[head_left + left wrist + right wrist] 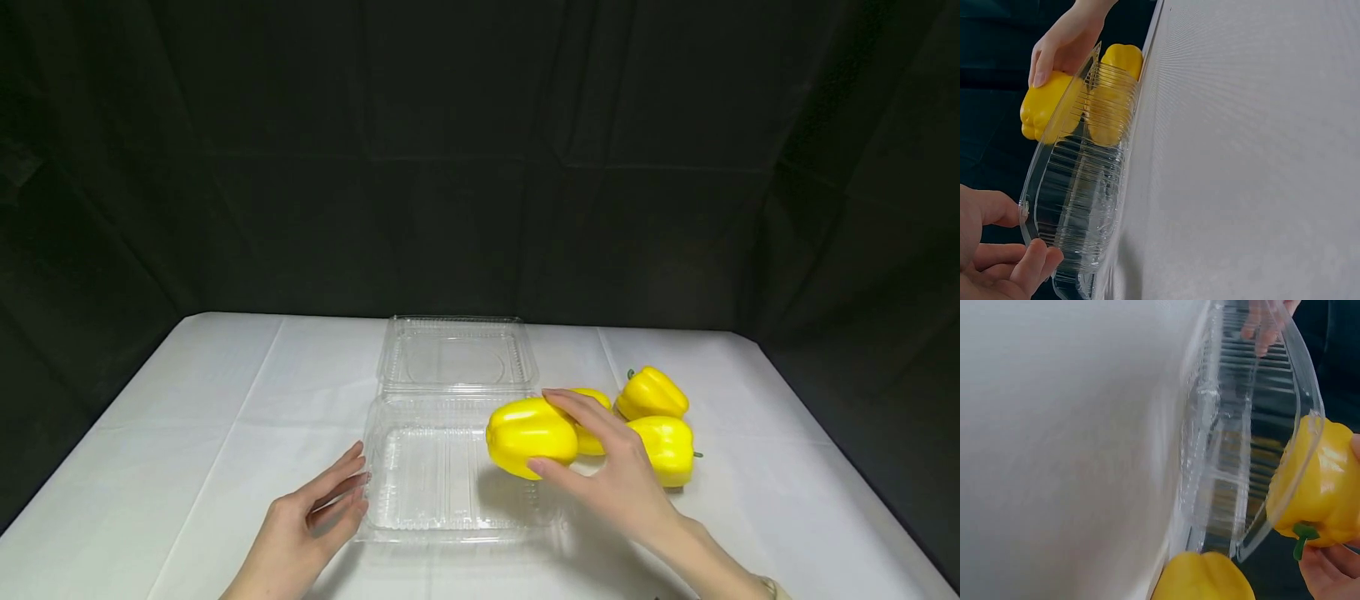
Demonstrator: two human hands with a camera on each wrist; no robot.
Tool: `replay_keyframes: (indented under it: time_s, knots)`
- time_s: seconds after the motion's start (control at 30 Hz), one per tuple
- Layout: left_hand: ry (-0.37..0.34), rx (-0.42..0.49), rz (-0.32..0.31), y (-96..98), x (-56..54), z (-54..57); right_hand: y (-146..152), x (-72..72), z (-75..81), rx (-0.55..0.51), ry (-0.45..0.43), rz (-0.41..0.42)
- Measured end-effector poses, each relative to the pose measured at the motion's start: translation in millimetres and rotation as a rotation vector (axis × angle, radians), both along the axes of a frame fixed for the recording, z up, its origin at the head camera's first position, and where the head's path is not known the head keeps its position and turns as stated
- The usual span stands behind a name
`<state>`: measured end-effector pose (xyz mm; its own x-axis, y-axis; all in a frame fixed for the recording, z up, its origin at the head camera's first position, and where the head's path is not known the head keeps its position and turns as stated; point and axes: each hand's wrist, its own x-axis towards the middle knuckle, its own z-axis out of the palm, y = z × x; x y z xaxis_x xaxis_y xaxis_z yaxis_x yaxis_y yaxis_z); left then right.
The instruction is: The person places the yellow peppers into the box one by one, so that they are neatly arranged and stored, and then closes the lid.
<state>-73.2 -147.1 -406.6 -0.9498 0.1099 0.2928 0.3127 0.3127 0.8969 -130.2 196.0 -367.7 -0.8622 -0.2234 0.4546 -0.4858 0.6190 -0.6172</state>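
In the head view my right hand [622, 467] grips a yellow bell pepper [531, 437] between thumb and fingers, raised over the right part of a clear plastic clamshell container [427, 479]. The right wrist view shows this pepper's green stem [1304, 534] close by the container's rim. My left hand [303, 517] has its relaxed fingers at the container's left edge. Thumb and fingertips touch the rim and side wall in the left wrist view. The container's lid [457, 354] lies folded back, and its tray holds nothing.
Right of the container several more yellow peppers sit on the white-covered table [247, 467]: one at the back [652, 392], another in front [667, 450], and a third [592, 398] partly hidden behind the right hand. A dark curtain [465, 208] stands behind the table.
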Motion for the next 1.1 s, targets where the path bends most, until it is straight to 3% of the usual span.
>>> replay_keyframes:
  time_s: [0.4,0.87,1.1]
  knots:
    - [-0.022,-0.003,0.018,0.6,1.0,2.3,-19.1,-7.8,-8.5,-0.010,-0.107,0.008]
    - [-0.018,-0.013,0.014,1.0,-0.2,2.3,-27.3,-15.0,-18.6,0.024,-0.074,0.000]
    - [0.029,-0.027,0.012,1.0,0.1,0.2,-33.4,-17.3,-24.1,0.048,-0.051,0.028]
